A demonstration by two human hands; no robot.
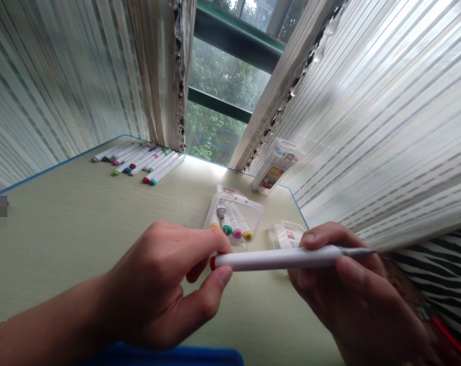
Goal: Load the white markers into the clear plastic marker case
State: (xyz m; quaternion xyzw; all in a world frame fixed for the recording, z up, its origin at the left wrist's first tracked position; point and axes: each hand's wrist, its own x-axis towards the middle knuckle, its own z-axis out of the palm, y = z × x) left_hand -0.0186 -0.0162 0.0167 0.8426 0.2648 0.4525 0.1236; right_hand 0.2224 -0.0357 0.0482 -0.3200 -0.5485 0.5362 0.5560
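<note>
A long white marker point(280, 258) lies level between my two hands, above the pale green table point(70, 223). My left hand point(165, 282) pinches its red-tipped left end between thumb and fingers. My right hand point(348, 290) wraps round the right part of the barrel, where a thin grey tip sticks out. Just beyond the marker stands an open clear plastic case point(234, 216) with a few markers in it, their caps green, pink and yellow.
Several capped white markers point(139, 160) lie in a row at the table's far left. A clear marker box point(278, 165) leans at the far right, and a clear lid point(287, 234) lies by my right hand. Striped curtains hang on both sides of a window.
</note>
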